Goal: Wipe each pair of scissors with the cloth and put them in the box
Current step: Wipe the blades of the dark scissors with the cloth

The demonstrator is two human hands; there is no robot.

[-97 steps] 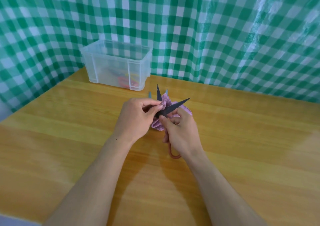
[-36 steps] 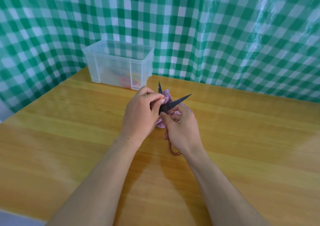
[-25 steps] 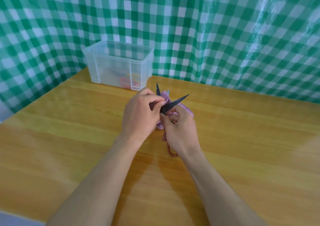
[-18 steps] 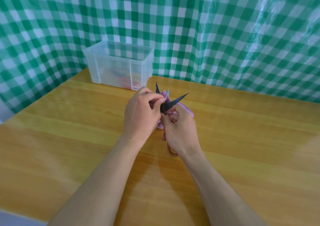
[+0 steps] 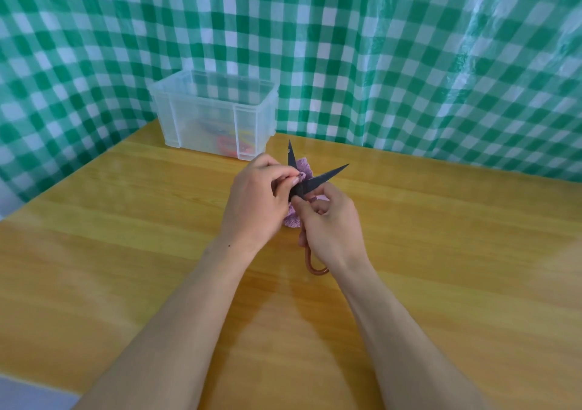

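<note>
Left hand, pinching cloth, edged up to blade base; right hand grips spread scissors. Wiping unfinished, box later.

backdrop: green-white checked plastic sheet | table — glossy yellow wood

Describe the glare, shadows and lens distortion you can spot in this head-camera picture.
Head view: the wide lens bows the checked backdrop towards the edges, and glare streaks its plastic top right. Head view: soft-edged shadows lie on the wooden table, with a pale sheen at its right. Head view: the scissors look crisp, but the contents of the clear box look hazy.
</note>
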